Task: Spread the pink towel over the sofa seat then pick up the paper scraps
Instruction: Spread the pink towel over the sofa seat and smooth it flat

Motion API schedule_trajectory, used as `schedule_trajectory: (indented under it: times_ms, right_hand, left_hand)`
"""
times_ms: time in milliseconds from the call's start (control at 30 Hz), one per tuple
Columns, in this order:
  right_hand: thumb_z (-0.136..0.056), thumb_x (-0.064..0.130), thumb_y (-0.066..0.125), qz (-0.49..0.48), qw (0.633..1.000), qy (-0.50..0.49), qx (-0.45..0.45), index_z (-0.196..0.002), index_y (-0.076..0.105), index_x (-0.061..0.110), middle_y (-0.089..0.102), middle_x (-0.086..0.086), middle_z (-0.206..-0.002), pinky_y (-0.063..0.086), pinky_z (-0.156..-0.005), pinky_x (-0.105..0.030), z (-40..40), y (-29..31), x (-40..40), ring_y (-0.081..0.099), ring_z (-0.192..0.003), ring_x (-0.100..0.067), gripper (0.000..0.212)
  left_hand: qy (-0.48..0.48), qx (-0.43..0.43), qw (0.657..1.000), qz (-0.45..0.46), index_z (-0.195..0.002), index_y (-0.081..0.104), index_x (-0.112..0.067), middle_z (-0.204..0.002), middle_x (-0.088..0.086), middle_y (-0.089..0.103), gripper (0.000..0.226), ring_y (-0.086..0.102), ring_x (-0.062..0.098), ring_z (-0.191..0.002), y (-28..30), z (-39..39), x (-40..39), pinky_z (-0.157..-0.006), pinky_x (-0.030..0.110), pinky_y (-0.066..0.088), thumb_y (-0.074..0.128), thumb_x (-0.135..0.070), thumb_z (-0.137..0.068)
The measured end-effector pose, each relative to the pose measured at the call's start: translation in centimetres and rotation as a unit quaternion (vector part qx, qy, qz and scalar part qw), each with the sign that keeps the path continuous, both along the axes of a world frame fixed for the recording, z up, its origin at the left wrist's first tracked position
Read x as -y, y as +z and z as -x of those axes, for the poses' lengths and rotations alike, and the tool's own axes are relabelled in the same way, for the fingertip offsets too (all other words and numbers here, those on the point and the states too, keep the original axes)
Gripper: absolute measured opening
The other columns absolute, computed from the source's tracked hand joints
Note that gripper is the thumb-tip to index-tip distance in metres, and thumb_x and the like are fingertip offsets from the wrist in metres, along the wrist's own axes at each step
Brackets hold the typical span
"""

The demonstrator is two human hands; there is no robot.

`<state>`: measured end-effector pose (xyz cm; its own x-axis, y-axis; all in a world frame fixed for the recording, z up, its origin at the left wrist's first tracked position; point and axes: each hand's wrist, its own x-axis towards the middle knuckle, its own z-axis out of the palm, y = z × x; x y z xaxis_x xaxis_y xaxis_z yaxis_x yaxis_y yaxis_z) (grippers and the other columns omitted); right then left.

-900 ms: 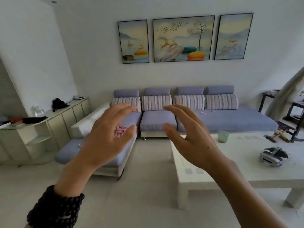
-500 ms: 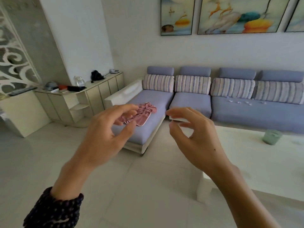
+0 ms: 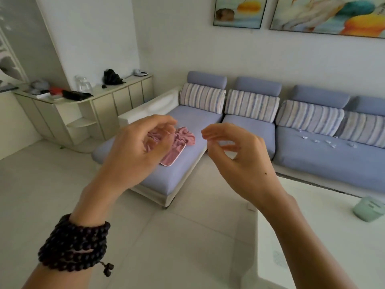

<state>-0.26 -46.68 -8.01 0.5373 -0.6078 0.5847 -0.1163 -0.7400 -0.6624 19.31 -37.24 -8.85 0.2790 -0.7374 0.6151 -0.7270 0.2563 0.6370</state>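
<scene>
A crumpled pink towel (image 3: 179, 144) lies bunched on the left chaise seat of the blue sofa (image 3: 181, 170). Several small white paper scraps (image 3: 325, 141) are scattered on the long right seat, below the striped cushions. My left hand (image 3: 133, 151) is raised in front of me with fingers curled and apart, holding nothing, and it covers part of the towel from view. My right hand (image 3: 239, 155) hovers beside it, fingers loosely curled and empty. Both hands are well short of the sofa.
A white coffee table (image 3: 312, 236) stands at the lower right with a pale green cup (image 3: 368, 208) on it. A cream cabinet (image 3: 100, 101) with clutter runs along the left wall. Tiled floor (image 3: 166, 236) lies between me and the sofa.
The view has closed in on the sofa and swung left and down, so the towel looks larger. Both hands' fingers have curled inward from a spread pose.
</scene>
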Motion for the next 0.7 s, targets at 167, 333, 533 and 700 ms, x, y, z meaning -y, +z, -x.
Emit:
schedule_trajectory:
  times_ms: [167,333,533,700]
  right_hand:
    - [-0.088,0.015,0.059,-0.023,0.999,0.018,-0.024,-0.103,0.069,0.034,0.071,0.021,-0.098,0.054,-0.08,-0.02,-3.8,-0.6,11.8,0.065,-0.097,0.002,0.026]
    - [-0.089,0.018,0.058,-0.019,0.998,0.042,-0.041,-0.107,0.069,0.029,0.07,0.017,-0.103,0.054,-0.082,-0.018,-8.8,-2.8,27.6,0.064,-0.097,0.002,0.024]
    - [-0.088,0.02,0.058,-0.035,0.994,0.087,-0.051,-0.109,0.068,0.026,0.071,0.012,-0.105,0.057,-0.08,-0.024,-15.4,-3.2,45.7,0.065,-0.096,-0.001,0.024]
    - [-0.09,0.017,0.059,-0.058,0.988,0.122,-0.078,-0.108,0.068,0.026,0.071,0.013,-0.105,0.055,-0.077,-0.017,-22.8,-2.7,57.3,0.065,-0.095,0.001,0.023]
  left_hand:
    - [0.012,-0.002,0.999,-0.031,-0.116,0.062,-0.03,-0.104,-0.011,0.07,0.026,0.067,0.01,-0.099,-0.1,-4.2,10.9,-0.078,0.032,0.056,0.06,-0.034,-0.09]
    - [0.057,-0.016,0.998,-0.025,-0.114,0.065,-0.023,-0.101,-0.005,0.07,0.025,0.067,0.007,-0.095,-1.1,-8.8,24.6,-0.075,0.03,0.056,0.063,-0.019,-0.089]
    - [0.097,0.002,0.994,-0.048,-0.112,0.065,-0.023,-0.1,-0.006,0.071,0.027,0.067,0.007,-0.094,-1.5,-13.1,42.1,-0.068,0.018,0.053,0.063,-0.011,-0.089]
    - [0.141,-0.03,0.986,-0.079,-0.112,0.065,-0.023,-0.101,-0.008,0.07,0.025,0.066,0.008,-0.094,-2.2,-19.9,51.3,-0.078,0.026,0.055,0.063,-0.013,-0.089]
